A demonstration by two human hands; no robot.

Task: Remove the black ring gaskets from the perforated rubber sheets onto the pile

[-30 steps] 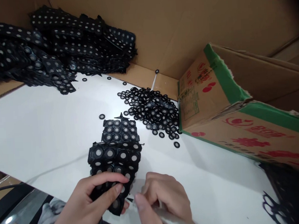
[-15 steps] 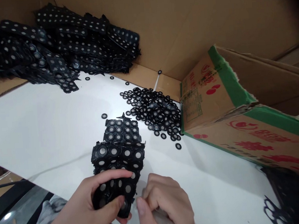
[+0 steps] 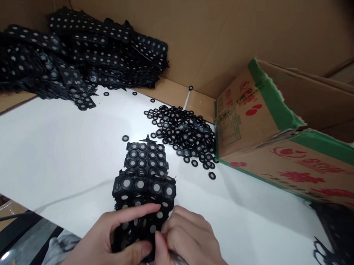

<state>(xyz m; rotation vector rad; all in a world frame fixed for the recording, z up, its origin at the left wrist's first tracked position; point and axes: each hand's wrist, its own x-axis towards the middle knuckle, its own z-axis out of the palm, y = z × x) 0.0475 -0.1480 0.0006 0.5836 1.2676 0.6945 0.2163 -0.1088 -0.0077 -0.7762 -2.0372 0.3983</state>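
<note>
My left hand [image 3: 111,242] grips a black rubber sheet [image 3: 144,189] studded with round ring parts, thumb below and fingers over its near end. My right hand [image 3: 188,242] is closed around a thin metal tool [image 3: 180,263] and presses against the sheet's right edge, touching my left fingers. The sheet's far end lies on the white tabletop [image 3: 47,155]. The tool's tip is hidden between my hands.
A heap of loose black rings [image 3: 183,130] lies beyond the sheet. A big pile of black sheets [image 3: 72,63] fills the back left. A tipped cardboard box [image 3: 269,143] stands at right. A cardboard wall [image 3: 219,31] runs behind. Black scrap [image 3: 342,238] lies at lower right.
My right hand has moved left to meet the sheet and my left fingers. The view has shifted slightly, and the sheet sits a little further right.
</note>
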